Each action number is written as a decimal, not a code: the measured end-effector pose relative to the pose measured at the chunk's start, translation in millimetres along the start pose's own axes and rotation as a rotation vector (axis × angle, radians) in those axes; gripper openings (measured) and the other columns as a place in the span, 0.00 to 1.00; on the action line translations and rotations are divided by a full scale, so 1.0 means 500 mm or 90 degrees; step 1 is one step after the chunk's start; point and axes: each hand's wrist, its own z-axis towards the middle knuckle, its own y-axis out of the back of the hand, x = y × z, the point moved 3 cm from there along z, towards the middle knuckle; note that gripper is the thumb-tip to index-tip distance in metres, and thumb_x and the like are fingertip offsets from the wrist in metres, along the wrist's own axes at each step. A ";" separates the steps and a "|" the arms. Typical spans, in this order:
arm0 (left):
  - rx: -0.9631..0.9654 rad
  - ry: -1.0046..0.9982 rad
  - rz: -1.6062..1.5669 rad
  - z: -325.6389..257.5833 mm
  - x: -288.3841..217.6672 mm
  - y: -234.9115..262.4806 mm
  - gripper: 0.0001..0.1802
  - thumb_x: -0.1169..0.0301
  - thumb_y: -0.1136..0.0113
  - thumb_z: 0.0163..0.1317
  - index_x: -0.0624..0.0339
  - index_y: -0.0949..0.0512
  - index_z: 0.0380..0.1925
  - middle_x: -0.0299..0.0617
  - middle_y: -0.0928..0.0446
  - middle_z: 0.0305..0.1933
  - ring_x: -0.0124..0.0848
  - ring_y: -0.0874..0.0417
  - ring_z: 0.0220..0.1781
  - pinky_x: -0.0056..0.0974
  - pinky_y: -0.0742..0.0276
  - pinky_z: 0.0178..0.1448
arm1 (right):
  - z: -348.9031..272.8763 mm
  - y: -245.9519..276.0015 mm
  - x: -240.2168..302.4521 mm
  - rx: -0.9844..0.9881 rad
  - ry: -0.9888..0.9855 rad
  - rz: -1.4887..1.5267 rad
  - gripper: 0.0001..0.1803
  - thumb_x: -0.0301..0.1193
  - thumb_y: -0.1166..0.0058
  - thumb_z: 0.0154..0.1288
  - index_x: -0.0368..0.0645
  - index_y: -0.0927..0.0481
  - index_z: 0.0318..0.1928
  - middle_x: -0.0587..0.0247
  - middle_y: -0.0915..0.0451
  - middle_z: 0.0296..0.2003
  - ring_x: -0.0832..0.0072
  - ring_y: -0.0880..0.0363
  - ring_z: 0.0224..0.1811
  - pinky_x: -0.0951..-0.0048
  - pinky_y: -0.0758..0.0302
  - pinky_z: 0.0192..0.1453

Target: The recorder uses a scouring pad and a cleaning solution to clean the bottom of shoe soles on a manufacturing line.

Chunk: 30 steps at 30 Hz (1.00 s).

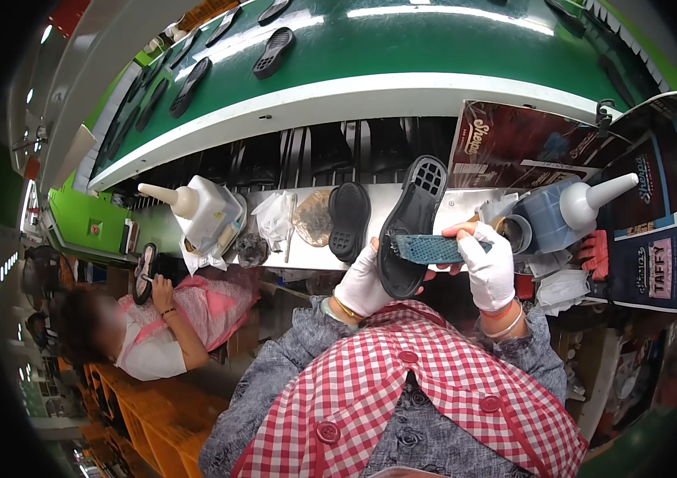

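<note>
Currently grips black shoe sole (413, 211) by its edge with left hand (364, 283); pinches blue textured tool (434, 249) across sole with right hand (488, 267). Holds sole over near edge of surface (459, 211), right of second sole (350, 221), between white bottle (206, 211) and blue bottle (552, 217). Faces green belt (402, 48).

red-checked apron (330, 390), grey sleeves (263, 378), white gloves (491, 279)

Gloved hands at a black sole (420, 205).
The left hand (363, 284) grips the sole's lower end; the right hand (488, 269) holds a blue tool (432, 249) across its face. A second sole (350, 215) lies just left on the bench (459, 209), between two nozzle bottles (209, 213) (553, 217); beyond runs a green belt (370, 49) bearing more soles (273, 53).
</note>
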 end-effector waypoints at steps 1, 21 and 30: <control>-0.007 -0.001 0.002 -0.001 0.000 0.003 0.41 0.39 0.51 0.61 0.59 0.37 0.63 0.55 0.29 0.58 0.51 0.23 0.56 0.53 0.20 0.50 | -0.001 -0.002 0.005 0.017 -0.013 -0.010 0.10 0.27 0.54 0.69 0.36 0.21 0.43 0.60 0.19 0.32 0.77 0.18 0.27 0.83 0.26 0.26; -0.125 0.076 -0.016 -0.022 -0.022 0.028 0.34 0.39 0.63 0.67 0.56 0.30 0.56 0.47 0.21 0.43 0.41 0.18 0.32 0.42 0.21 0.31 | 0.050 -0.082 0.056 0.342 -0.117 -0.264 0.11 0.31 0.51 0.68 0.38 0.19 0.43 0.66 0.20 0.29 0.82 0.22 0.22 0.86 0.31 0.24; -0.068 0.197 0.026 -0.037 -0.041 0.115 0.29 0.45 0.62 0.68 0.60 0.30 0.50 0.50 0.22 0.33 0.39 0.23 0.15 0.36 0.26 0.15 | 0.104 -0.148 0.026 0.460 -0.254 -0.284 0.13 0.35 0.49 0.67 0.39 0.19 0.43 0.64 0.20 0.31 0.82 0.22 0.20 0.85 0.32 0.21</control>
